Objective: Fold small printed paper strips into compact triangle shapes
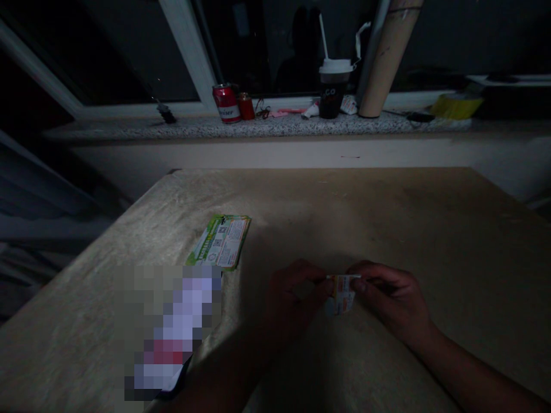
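A small printed packet [343, 298], white with orange and yellow marks, hangs between my two hands above the table. My left hand [297, 289] pinches its upper left corner between thumb and finger. At the upper right corner my right hand [385, 292] has the same kind of pinch. The packet's top edge runs straight between the two grips. Deep shadow covers my left hand, and the print is too small to read.
On the tabletop [284, 195], a green and white printed pack [224, 244] lies left of my hands, beside a pixelated device [181, 321]. Along the granite windowsill [279, 129] stand a red can [226, 104], a lidded cup [333, 92], a cardboard tube [390, 57] and yellow tape [457, 106].
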Demonstrator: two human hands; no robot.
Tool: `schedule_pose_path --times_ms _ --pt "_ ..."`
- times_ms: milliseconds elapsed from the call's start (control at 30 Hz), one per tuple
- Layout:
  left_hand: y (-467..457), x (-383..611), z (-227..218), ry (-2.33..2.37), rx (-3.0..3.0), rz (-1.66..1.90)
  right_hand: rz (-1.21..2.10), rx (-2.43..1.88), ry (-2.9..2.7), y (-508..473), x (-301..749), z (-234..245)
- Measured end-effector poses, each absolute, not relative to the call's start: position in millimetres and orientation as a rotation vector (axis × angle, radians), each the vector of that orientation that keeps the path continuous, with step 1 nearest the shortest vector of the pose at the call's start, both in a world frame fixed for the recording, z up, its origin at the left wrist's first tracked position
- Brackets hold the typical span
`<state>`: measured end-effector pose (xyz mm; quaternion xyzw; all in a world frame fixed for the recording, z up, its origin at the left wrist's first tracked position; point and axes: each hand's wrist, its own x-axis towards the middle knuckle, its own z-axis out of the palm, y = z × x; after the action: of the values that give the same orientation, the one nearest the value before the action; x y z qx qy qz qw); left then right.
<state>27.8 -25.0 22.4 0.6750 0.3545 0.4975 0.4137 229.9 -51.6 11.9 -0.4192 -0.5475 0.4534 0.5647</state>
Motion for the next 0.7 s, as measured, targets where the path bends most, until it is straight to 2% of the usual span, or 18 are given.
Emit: schedule_pose_path --times_ms 700 --pt "-24.5 26.7 20.2 0.813 1.702 1.32 0.949 -0.962 -1.37 -51.3 228.8 18.1"
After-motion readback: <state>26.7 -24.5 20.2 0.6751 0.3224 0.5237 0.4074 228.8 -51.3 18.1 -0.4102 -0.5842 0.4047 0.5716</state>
